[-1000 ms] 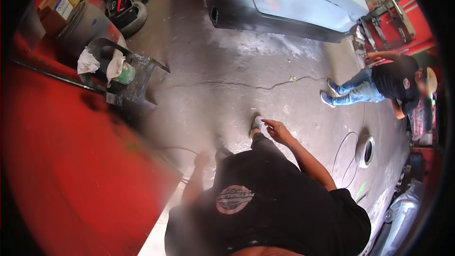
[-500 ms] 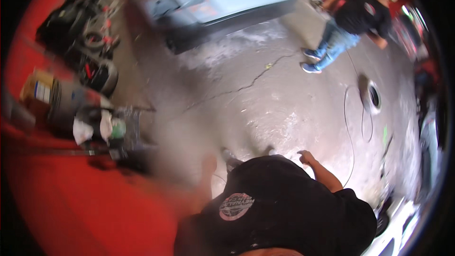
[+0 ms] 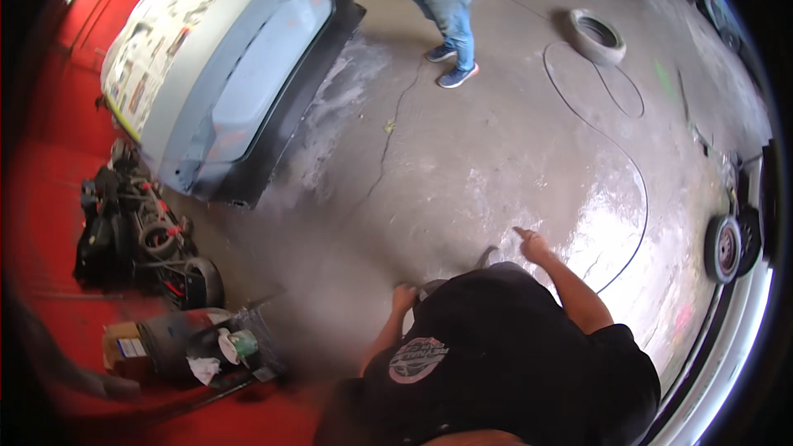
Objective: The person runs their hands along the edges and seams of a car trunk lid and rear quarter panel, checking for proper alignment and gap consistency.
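My left hand [image 3: 403, 298] hangs low beside my body, just left of my black shirt. Its fingers are small and partly turned away, so their grip cannot be made out. On the other side, my right hand [image 3: 534, 245] is held out over the shiny concrete floor [image 3: 487, 165], with the index finger stretched out and nothing visible in it. Neither hand touches any of the things around. Part of one shoe [image 3: 489, 255] shows beyond my shirt.
A grey car body [image 3: 198, 74], partly covered in paper, stands at the upper left. Car parts [image 3: 136, 235], a drum [image 3: 169, 339] and a cardboard box [image 3: 124, 351] line the left side. Another person [image 3: 446, 12] stands ahead. A tire [image 3: 596, 37] and a hose [image 3: 640, 190] lie right.
My view has turned to the right, so the car body, parts and other person appear farther left. My right hand sits a little higher, and my left hand is closer to my body.
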`<state>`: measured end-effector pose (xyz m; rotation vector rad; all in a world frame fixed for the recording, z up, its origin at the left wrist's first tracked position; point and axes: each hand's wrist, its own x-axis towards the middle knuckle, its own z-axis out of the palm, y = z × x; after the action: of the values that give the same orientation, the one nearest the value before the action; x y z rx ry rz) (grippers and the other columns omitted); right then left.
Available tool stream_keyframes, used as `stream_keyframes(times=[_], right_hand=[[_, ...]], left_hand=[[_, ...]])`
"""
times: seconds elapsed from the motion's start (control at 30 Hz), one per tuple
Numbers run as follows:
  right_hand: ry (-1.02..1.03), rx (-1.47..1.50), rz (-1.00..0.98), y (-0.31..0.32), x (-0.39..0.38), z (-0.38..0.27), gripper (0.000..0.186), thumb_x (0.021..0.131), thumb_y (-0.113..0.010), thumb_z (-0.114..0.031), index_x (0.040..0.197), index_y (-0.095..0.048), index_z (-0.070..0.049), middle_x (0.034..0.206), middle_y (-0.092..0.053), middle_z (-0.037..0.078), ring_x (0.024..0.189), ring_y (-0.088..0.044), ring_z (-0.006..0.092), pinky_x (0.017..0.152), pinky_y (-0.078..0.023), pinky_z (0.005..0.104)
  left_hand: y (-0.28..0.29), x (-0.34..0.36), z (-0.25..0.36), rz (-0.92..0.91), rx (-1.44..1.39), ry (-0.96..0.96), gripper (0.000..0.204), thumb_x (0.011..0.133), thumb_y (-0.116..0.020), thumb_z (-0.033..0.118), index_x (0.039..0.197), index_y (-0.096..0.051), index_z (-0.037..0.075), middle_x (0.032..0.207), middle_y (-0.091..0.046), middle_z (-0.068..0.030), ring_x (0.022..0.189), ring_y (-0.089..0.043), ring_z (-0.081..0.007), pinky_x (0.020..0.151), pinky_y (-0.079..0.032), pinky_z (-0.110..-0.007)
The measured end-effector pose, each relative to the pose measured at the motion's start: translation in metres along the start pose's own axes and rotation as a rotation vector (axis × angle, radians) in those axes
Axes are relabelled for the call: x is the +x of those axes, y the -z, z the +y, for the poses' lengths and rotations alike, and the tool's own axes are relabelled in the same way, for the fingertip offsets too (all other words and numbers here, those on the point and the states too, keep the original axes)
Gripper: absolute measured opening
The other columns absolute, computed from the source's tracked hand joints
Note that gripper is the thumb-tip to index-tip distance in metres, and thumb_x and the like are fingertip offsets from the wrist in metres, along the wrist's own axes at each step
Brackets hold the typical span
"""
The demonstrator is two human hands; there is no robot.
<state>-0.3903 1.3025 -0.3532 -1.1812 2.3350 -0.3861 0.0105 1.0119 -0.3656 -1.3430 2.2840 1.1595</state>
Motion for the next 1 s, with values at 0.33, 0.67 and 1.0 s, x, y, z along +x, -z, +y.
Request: stream_keyframes(times=[0.33,0.67,1.0], right_hand=[[-0.414,0.202,0.134,0.099,-0.013,0.094,0.053,0.084,-0.053,-0.003,0.136,-0.062,-0.009,0.118,-0.069,0.025,0.111,-0.066,0.0428,0.095,-0.054,0.0499],[-0.472,0.638,-0.088,0.080,0.008,0.196,0.054,0.084,-0.066,-0.016,0.137,-0.064,-0.010,0.129,-0.067,0.025,0.123,-0.062,0.0409,0.105,-0.049,0.0468],[-0.625,0.334,0.475,0.274,0.129,0.366,0.046,0.086,-0.050,-0.007,0.128,-0.066,0.003,0.109,-0.071,0.030,0.101,-0.069,0.0413,0.091,-0.055,0.0454]], left_hand=[[-0.003,0.123,0.219,-0.100,-0.015,-0.343,0.032,0.092,-0.056,0.028,0.086,-0.068,-0.001,0.089,-0.067,-0.0262,0.087,-0.064,-0.0467,0.074,-0.048,-0.054],[-0.071,0.287,0.282,-0.282,0.196,-0.221,0.037,0.088,-0.061,0.033,0.097,-0.077,0.000,0.102,-0.071,-0.0296,0.102,-0.068,-0.0462,0.092,-0.053,-0.051],[-0.041,0.420,0.606,-0.168,-0.012,-0.556,0.036,0.097,-0.060,0.033,0.098,-0.070,-0.001,0.092,-0.070,-0.0244,0.087,-0.067,-0.0406,0.077,-0.051,-0.049]])
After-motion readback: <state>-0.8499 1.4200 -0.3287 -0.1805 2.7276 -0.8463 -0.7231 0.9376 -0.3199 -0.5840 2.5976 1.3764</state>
